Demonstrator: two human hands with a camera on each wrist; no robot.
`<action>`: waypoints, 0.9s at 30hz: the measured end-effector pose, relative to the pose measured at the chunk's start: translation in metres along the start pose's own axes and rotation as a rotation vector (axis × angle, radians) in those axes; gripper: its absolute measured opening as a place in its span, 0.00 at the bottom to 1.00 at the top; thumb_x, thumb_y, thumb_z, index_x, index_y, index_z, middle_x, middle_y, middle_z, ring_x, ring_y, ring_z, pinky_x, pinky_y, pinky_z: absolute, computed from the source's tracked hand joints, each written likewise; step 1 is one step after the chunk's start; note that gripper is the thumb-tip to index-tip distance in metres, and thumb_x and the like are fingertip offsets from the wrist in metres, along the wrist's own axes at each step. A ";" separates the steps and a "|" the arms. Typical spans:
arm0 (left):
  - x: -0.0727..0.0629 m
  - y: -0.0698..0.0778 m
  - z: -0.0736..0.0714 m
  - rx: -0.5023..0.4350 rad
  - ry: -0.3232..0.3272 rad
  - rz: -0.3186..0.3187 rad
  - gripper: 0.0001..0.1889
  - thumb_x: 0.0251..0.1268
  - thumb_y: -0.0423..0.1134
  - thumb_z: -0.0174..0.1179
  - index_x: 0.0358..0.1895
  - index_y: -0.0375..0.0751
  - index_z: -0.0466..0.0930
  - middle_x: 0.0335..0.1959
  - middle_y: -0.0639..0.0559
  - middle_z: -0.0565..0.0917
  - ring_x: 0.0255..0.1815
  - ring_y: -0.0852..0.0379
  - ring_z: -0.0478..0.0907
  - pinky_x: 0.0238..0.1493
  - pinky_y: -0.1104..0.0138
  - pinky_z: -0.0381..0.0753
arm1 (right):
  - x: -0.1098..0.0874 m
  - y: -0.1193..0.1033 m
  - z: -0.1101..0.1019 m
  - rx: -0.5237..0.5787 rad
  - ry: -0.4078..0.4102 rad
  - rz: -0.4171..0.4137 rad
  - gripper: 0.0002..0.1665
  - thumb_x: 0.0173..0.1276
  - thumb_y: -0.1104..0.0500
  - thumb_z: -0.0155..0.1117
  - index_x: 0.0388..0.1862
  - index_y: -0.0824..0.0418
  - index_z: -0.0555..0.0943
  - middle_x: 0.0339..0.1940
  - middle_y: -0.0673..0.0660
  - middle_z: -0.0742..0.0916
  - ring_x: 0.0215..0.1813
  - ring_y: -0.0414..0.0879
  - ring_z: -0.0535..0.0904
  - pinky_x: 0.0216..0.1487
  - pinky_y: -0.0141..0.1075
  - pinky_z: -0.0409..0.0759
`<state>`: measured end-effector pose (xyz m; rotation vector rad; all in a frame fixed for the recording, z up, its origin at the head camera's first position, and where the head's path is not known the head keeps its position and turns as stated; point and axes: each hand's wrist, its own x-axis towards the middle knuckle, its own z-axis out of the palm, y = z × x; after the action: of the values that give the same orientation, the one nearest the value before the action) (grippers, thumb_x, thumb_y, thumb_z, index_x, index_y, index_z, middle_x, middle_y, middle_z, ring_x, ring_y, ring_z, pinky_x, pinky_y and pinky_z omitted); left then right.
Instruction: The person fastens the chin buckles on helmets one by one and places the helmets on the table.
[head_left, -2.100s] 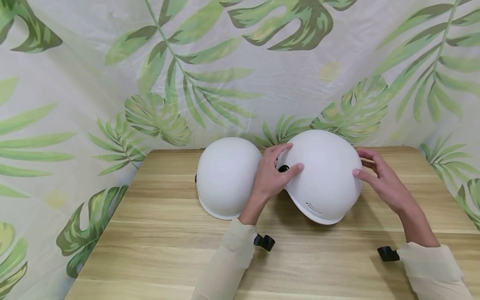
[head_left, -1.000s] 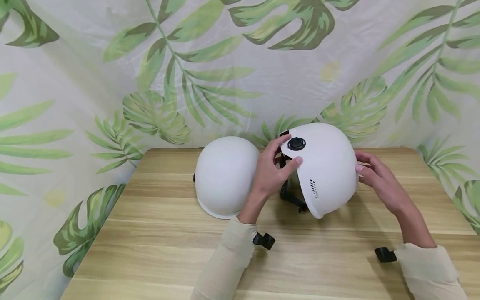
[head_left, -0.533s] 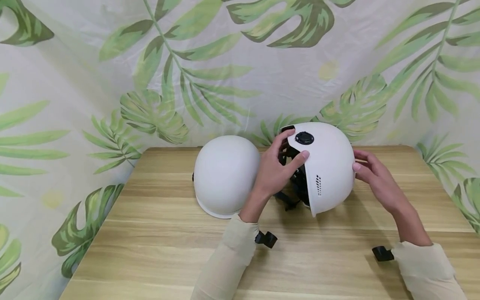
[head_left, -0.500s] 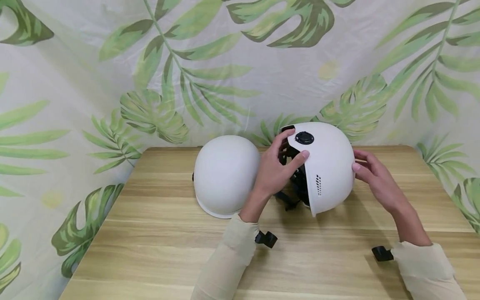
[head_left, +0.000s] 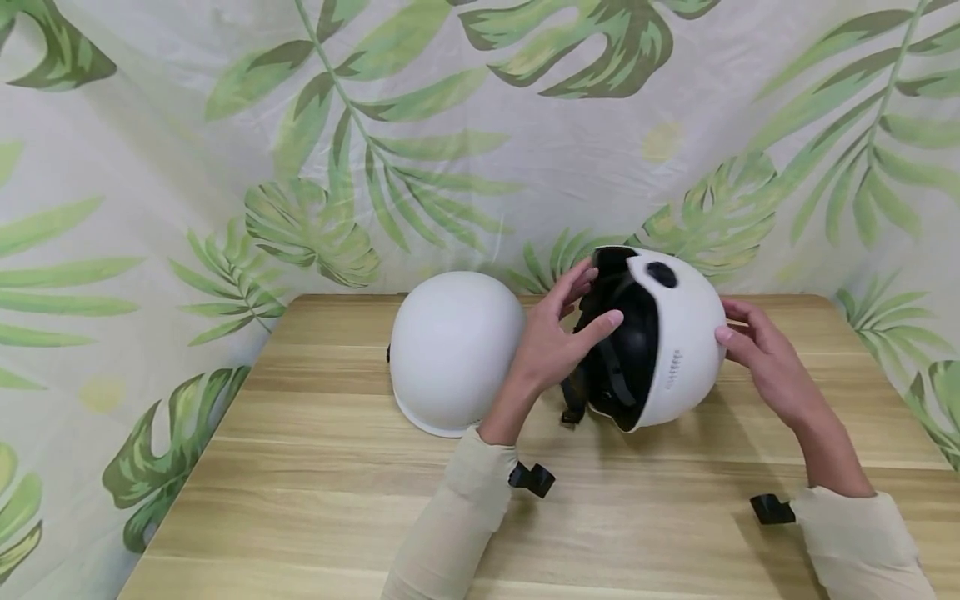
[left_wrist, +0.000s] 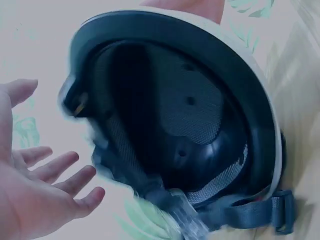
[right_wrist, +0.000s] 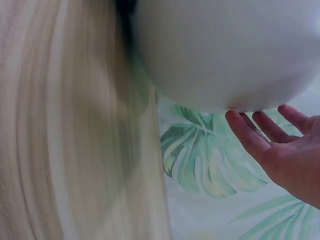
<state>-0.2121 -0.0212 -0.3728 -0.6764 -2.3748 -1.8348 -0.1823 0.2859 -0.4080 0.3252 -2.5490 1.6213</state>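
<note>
Tabletop [head_left: 315, 500]: hands [head_left: 549, 343] spread, right [head_left: 774, 362] touching helmet [head_left: 693, 329].

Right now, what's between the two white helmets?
Head view: the left hand, plus a black strap of the helmet whose inside shows.

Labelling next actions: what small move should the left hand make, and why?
Probably ease the left hand in to grip the tilted helmet: the left wrist view shows that hand open and apart from it, while the right hand seems to touch it only with fingertips.
</note>
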 end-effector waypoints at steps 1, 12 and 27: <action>0.000 -0.001 0.000 0.010 -0.006 -0.002 0.40 0.73 0.48 0.67 0.84 0.52 0.61 0.80 0.52 0.73 0.82 0.53 0.69 0.81 0.53 0.70 | 0.000 0.000 -0.002 -0.004 0.016 -0.008 0.30 0.87 0.56 0.49 0.80 0.69 0.62 0.67 0.36 0.73 0.62 0.23 0.72 0.54 0.14 0.77; 0.003 -0.023 0.009 0.286 -0.160 -0.087 0.45 0.69 0.56 0.68 0.85 0.48 0.59 0.83 0.47 0.67 0.84 0.46 0.65 0.82 0.50 0.68 | -0.004 -0.002 -0.020 -0.058 0.108 -0.010 0.20 0.87 0.55 0.51 0.73 0.45 0.74 0.60 0.26 0.77 0.58 0.19 0.73 0.53 0.14 0.69; 0.001 -0.046 0.015 0.325 -0.291 -0.213 0.55 0.66 0.52 0.73 0.88 0.48 0.46 0.86 0.42 0.60 0.80 0.41 0.70 0.78 0.52 0.74 | -0.010 -0.011 -0.036 -0.037 0.196 -0.106 0.22 0.86 0.60 0.50 0.70 0.46 0.80 0.55 0.27 0.83 0.57 0.21 0.77 0.54 0.16 0.71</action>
<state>-0.2272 -0.0153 -0.4184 -0.7173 -2.9459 -1.4392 -0.1711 0.3153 -0.3854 0.2777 -2.3715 1.4886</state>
